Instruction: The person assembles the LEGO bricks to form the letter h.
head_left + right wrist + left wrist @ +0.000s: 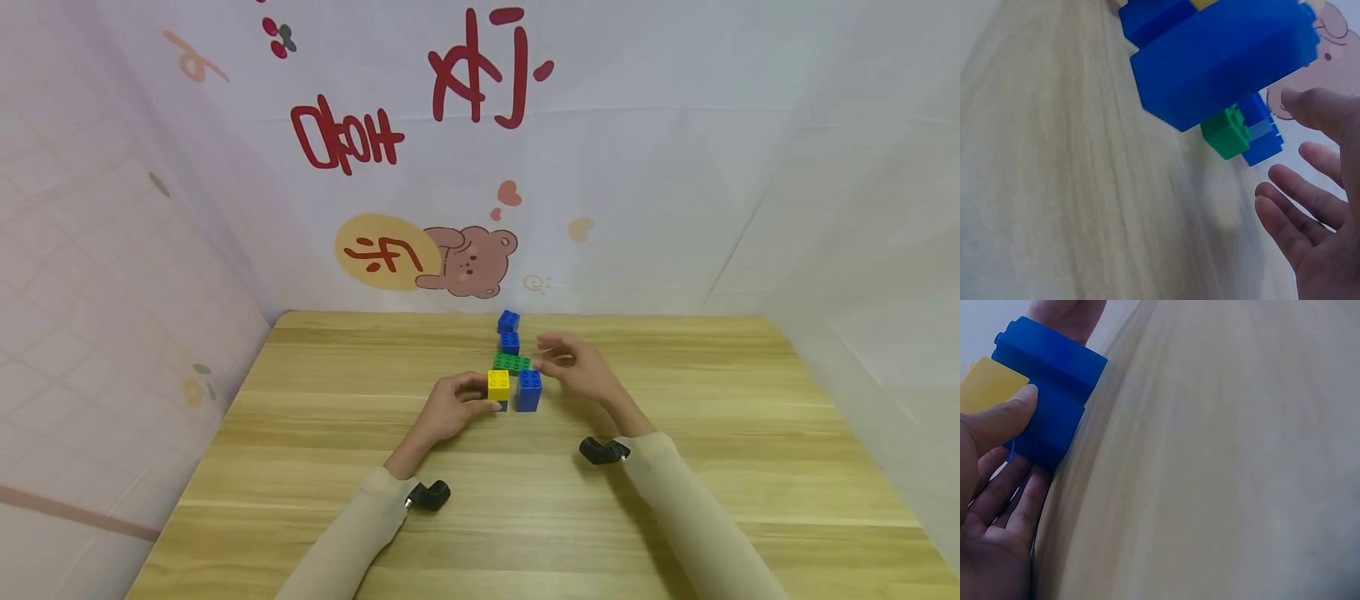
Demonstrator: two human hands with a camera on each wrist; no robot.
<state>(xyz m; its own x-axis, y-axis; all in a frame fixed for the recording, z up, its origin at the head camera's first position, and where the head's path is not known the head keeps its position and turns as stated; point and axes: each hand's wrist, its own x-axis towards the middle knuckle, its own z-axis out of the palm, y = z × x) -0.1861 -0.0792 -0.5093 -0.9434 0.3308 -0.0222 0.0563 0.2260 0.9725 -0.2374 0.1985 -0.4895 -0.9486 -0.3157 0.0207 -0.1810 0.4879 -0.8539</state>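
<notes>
In the head view my left hand (452,407) pinches a small stack of toy building blocks, a yellow block (498,385) over a blue one (1054,428). The thumb lies across its near side, with the fingers behind and below. Just right of this stack a tall blue block stack (528,392) stands upright on the table. My right hand (579,367) hovers to the right of it, fingers spread and loosely bent, with nothing in its grasp. Behind the stacks lies a green block (512,362) with studs on top, close to the right fingertips.
Two more blue blocks, a nearer one (510,342) and a farther one (508,322), line up behind the green block toward the wall. A wood-grain table (360,350) carries everything. White printed cloth (637,167) rises at its back edge and sides.
</notes>
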